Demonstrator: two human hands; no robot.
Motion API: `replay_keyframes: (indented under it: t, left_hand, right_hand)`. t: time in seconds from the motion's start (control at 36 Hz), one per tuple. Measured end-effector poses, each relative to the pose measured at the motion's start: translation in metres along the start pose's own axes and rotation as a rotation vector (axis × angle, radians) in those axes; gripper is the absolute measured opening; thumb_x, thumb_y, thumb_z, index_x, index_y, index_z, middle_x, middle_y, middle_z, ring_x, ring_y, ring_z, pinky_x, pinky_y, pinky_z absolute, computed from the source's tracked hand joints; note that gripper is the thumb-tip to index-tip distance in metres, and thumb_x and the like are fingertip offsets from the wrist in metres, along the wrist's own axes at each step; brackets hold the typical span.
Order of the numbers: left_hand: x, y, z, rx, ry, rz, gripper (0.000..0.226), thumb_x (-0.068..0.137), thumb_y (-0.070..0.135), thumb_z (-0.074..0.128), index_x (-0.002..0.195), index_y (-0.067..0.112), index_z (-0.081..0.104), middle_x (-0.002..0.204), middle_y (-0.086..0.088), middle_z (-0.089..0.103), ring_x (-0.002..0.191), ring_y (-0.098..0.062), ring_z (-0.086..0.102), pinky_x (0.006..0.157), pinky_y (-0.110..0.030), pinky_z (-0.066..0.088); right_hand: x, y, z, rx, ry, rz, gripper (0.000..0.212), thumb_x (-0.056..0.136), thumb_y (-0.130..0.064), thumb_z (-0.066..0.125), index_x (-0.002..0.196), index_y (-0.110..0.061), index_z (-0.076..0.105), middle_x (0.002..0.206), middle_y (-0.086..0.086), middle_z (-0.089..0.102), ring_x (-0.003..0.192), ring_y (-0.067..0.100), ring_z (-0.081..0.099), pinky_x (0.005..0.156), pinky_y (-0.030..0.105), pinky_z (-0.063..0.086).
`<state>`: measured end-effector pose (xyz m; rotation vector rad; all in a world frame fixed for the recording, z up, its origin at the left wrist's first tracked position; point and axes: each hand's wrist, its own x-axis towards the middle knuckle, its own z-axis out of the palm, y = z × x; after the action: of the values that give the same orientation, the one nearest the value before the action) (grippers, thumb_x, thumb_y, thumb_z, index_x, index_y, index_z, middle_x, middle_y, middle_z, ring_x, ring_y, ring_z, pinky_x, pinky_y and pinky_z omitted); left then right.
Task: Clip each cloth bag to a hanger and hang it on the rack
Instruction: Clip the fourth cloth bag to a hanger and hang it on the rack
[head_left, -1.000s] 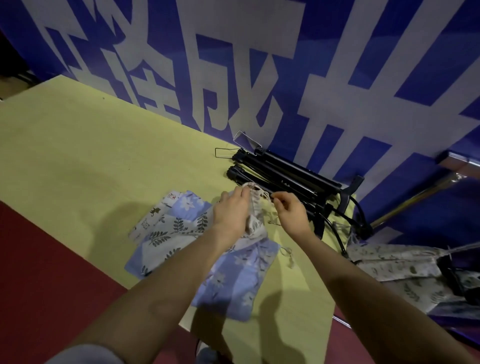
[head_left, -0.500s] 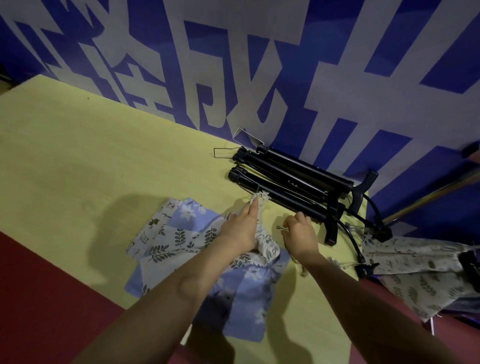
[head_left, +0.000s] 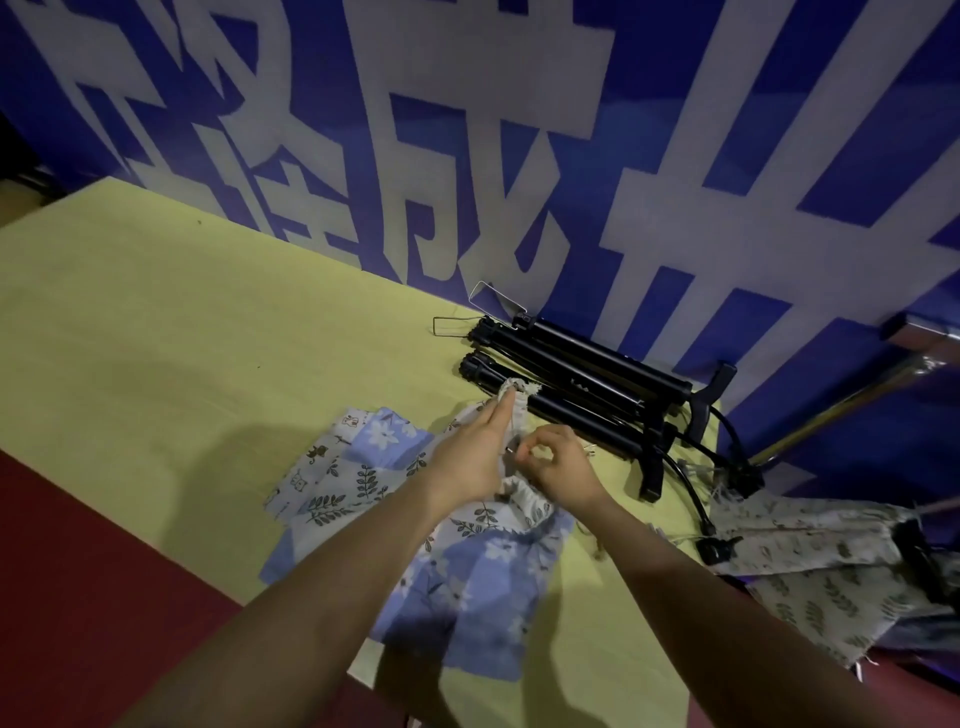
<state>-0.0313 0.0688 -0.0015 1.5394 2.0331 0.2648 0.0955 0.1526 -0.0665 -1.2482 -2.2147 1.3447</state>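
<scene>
A white cloth bag with a grey leaf print (head_left: 519, 415) is lifted by its top edge over a pile of blue floral and printed bags (head_left: 467, 566) on the yellow table (head_left: 156, 338). My left hand (head_left: 467, 457) holds the bag's top between extended fingers and thumb. My right hand (head_left: 558, 467) pinches a small metal clip of a wire hanger (head_left: 511, 451) against the bag's edge; most of the hanger is hidden behind my hands.
Black folded stands (head_left: 587, 384) lie along the blue-and-white banner wall (head_left: 519, 156) with wire hangers (head_left: 457, 325) beside them. Leaf-print bags (head_left: 810, 561) hang at the right near a metal rack bar (head_left: 841, 410). Red floor (head_left: 78, 597) lies below the table edge.
My right hand has moved closer to my left hand and now pinches the clip at the bag's edge. The view shifted slightly; the bag stays lifted.
</scene>
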Motion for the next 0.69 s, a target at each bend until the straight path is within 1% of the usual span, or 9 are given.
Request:
replay_keyframes:
  t: [0.08,0.14,0.22,0.28,0.36,0.44,0.5,0.61,0.69]
  left_hand:
    - [-0.007,-0.003,-0.013,-0.026,0.035,0.005,0.106,0.079,-0.005,0.06,0.15,0.028,-0.012,0.16,0.008,0.0,0.142,-0.027,0.027,0.097,-0.044,0.048]
    - [-0.01,-0.007,-0.02,-0.046,0.066,0.022,0.108,0.078,-0.005,0.061,0.15,0.031,-0.011,0.16,0.009,0.003,0.144,-0.024,0.023,0.094,-0.043,0.05]
    - [-0.015,-0.01,-0.03,-0.012,0.111,0.004,0.105,0.079,-0.003,0.059,0.15,0.03,-0.009,0.16,0.01,0.004,0.139,-0.022,0.032,0.083,-0.039,0.053]
    - [-0.018,-0.012,-0.035,0.008,0.149,-0.023,0.099,0.079,-0.004,0.055,0.151,0.029,-0.005,0.16,0.009,0.007,0.136,-0.026,0.037,0.083,-0.041,0.052]
    - [-0.021,-0.013,-0.04,0.027,0.232,-0.087,0.081,0.084,0.003,0.05,0.152,0.024,0.01,0.157,0.004,0.02,0.126,-0.033,0.043,0.092,-0.041,0.047]
    - [-0.024,-0.011,-0.046,0.04,0.352,-0.154,0.063,0.09,0.015,0.051,0.148,0.02,0.026,0.148,-0.001,0.038,0.121,-0.032,0.047,0.092,-0.039,0.044]
    - [-0.026,-0.007,-0.05,0.102,0.384,-0.186,0.056,0.093,0.018,0.05,0.145,0.018,0.03,0.144,-0.002,0.041,0.12,-0.031,0.047,0.09,-0.04,0.044]
    - [-0.026,-0.004,-0.052,0.205,0.334,-0.191,0.064,0.09,0.003,0.047,0.147,0.018,0.022,0.147,-0.001,0.034,0.122,-0.033,0.042,0.087,-0.04,0.044]
    - [-0.022,-0.006,-0.053,0.25,0.309,-0.142,0.076,0.088,-0.004,0.048,0.15,0.022,0.012,0.154,0.004,0.022,0.121,-0.033,0.042,0.077,-0.037,0.042]
  right_hand:
    - [0.0,-0.016,0.003,0.025,-0.063,-0.067,0.033,0.074,0.012,0.065,0.059,-0.017,0.062,0.071,0.007,0.063,0.064,-0.001,0.059,0.064,0.011,0.043]
    - [-0.001,-0.023,0.005,0.0,-0.099,-0.074,0.026,0.073,0.017,0.062,0.063,-0.008,0.062,0.064,0.003,0.061,0.053,-0.003,0.055,0.056,0.009,0.041]
    - [-0.001,-0.031,0.009,-0.03,-0.104,-0.056,0.012,0.079,0.003,0.067,0.083,-0.008,0.065,0.089,0.01,0.067,0.075,0.014,0.061,0.059,0.013,0.045]
    - [-0.001,-0.036,0.01,-0.069,-0.086,-0.052,0.025,0.082,0.004,0.062,0.103,-0.007,0.065,0.11,0.008,0.064,0.095,0.022,0.062,0.068,0.017,0.045]
    - [-0.002,-0.049,0.006,-0.166,-0.045,-0.101,0.043,0.084,0.007,0.053,0.124,-0.006,0.056,0.122,0.007,0.053,0.114,0.019,0.052,0.085,0.013,0.036]
    - [-0.003,-0.061,0.005,-0.208,-0.042,-0.175,0.049,0.084,0.007,0.051,0.131,-0.005,0.051,0.124,0.01,0.049,0.117,0.023,0.051,0.094,0.021,0.039]
    - [-0.004,-0.067,0.005,-0.2,-0.053,-0.221,0.051,0.083,0.008,0.052,0.132,-0.005,0.05,0.12,0.006,0.048,0.116,0.021,0.05,0.096,0.018,0.038]
    - [-0.001,-0.072,0.002,-0.213,-0.022,-0.238,0.053,0.082,0.01,0.049,0.133,-0.005,0.048,0.12,0.007,0.047,0.113,0.02,0.049,0.088,0.009,0.031]
    - [0.004,-0.067,-0.002,-0.278,0.055,-0.194,0.055,0.082,0.011,0.042,0.136,-0.004,0.045,0.122,0.009,0.045,0.11,0.024,0.05,0.087,0.018,0.038]
